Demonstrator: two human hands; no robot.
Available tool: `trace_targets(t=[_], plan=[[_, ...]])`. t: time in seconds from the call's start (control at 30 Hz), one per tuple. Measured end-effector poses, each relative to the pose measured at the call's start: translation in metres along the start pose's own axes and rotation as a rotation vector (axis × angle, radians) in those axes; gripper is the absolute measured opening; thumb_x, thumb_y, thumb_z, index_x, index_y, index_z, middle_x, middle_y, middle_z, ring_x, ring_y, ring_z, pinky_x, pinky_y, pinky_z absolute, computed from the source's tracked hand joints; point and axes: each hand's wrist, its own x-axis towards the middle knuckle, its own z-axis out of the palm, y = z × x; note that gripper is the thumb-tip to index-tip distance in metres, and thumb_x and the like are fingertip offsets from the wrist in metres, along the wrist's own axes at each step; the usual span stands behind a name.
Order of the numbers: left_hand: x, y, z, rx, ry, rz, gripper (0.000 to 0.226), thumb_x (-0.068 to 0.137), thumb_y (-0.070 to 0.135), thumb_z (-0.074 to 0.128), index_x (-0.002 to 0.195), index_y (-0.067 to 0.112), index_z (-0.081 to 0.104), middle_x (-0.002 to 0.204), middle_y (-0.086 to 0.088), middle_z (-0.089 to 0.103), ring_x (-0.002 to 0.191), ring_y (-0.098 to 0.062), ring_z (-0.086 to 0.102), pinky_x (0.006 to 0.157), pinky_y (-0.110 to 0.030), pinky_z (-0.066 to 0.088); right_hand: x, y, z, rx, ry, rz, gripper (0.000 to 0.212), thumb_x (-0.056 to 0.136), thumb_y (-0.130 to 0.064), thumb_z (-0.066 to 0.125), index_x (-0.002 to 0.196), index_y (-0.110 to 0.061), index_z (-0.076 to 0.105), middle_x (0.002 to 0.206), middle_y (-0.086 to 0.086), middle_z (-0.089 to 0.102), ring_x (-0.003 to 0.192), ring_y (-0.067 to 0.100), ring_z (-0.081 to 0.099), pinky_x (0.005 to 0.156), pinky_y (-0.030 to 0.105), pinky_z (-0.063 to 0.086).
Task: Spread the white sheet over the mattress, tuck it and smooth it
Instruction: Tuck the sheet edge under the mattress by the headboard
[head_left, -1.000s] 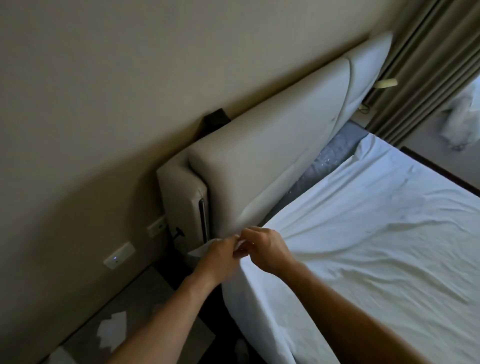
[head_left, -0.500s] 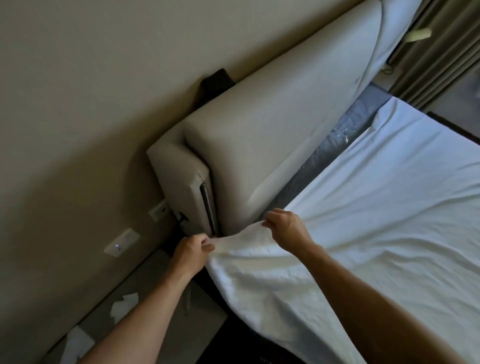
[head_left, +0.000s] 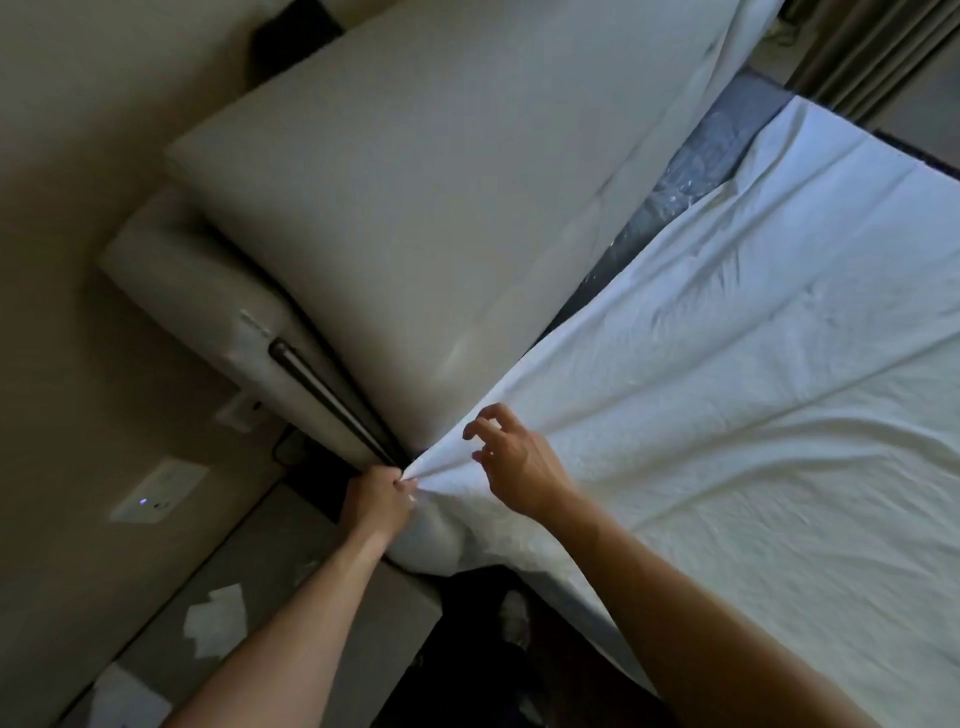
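**A:** Bedside, head corner: your left hand (head_left: 382, 493) pinches the corner of the white sheet (head_left: 727, 374) at the foot of the padded headboard (head_left: 441, 208), drawing the cloth to a taut point. Which step would you call this?

**B:** The spread, near its end, I'd judge. The sheet lies over most of the mattress (head_left: 691, 171), but a grey strip of it is bare along the headboard, so you're not yet at the tuck.

**A:** And your right hand (head_left: 519, 462)?

**B:** Fingers spread and curled, holding nothing. It hovers just over the sheet beside the pinched corner; whether the fingertips graze the cloth is hard to tell in this dim light.

**A:** What does the next move ask of you?

**B:** Probably a pull toward the headboard to cover that bare strip, then pushing the corner down between mattress and headboard. Keep the left pinch firm, and let the right hand press the creases flat.
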Motion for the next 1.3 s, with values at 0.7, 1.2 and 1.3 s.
trace_targets(t=[0.7,1.2,1.3], plan=[[0.014,-0.031,0.093,-0.192,0.066,-0.158,0.015,0.080,0.032,0.077,0.076,0.020,0.068,0.077,-0.003,0.069,0.078,-0.023,0.065,0.072,-0.034,0.051,0.028,0.120,0.072,-0.061,-0.416,0.008,0.052,0.100,-0.027,0.048,0.147,-0.030,0.025,0.089,0.011,0.069,0.079,0.031,0.064,0.073,0.040,0.054],[0.054,-0.068,0.170,-0.585,0.499,-0.415,0.019,0.092,0.027,0.061,0.083,0.010,0.066,0.084,-0.011,0.073,0.084,-0.029,0.071,0.077,-0.038,0.058,0.082,0.167,0.162,-0.004,-0.159,-0.448,0.025,0.100,-0.020,0.046,0.124,-0.020,0.050,0.100,0.009,0.071,0.081,0.027,0.066,0.067,0.034,0.054],[0.082,-0.073,0.201,-0.815,0.625,-0.420,0.011,0.090,0.023,0.064,0.089,0.013,0.065,0.093,-0.008,0.072,0.094,-0.029,0.067,0.083,-0.035,0.052,0.081,0.202,0.188,-0.061,-0.193,-0.732,0.034,0.098,-0.026,0.054,0.131,-0.020,0.045,0.109,0.006,0.068,0.090,0.021,0.066,0.076,0.029,0.055]])
